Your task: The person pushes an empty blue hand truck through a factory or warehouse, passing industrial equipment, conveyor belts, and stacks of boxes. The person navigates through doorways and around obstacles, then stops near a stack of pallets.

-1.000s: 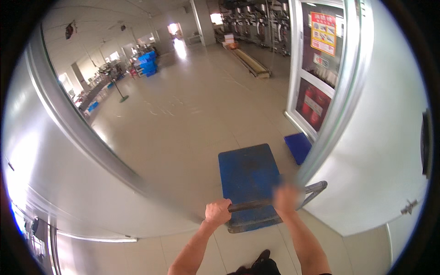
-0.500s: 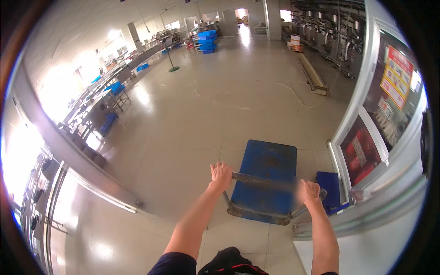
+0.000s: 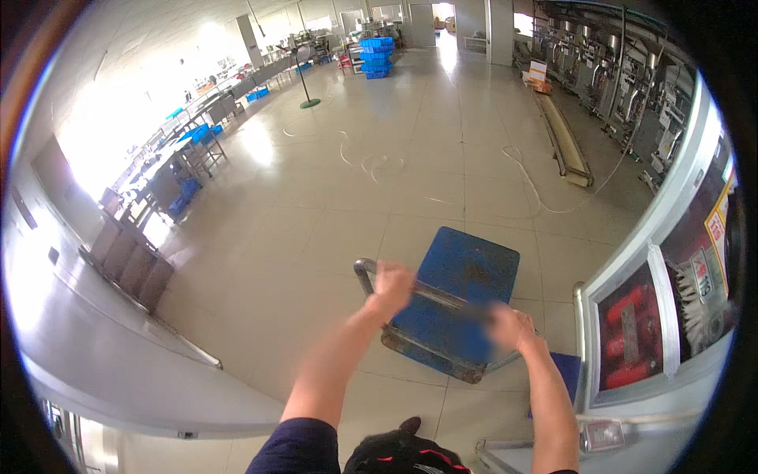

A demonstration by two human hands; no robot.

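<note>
While bare of load, blue cart (image 3: 458,304), handle bar (image 3: 430,294) in left hand (image 3: 391,286) and right hand (image 3: 511,328), both closed.

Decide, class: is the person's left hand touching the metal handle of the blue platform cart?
Touching. The head view shows the left hand wrapped around the cart handle, with no gap visible.

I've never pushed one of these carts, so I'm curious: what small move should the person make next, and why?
Probably a gentle push forward and a little to the left. Both hands, left hand and right hand, grip the handle of the blue cart, open floor lies ahead, and the cabinet stands close on the right, so easing left would likely keep the cart off it.
</note>
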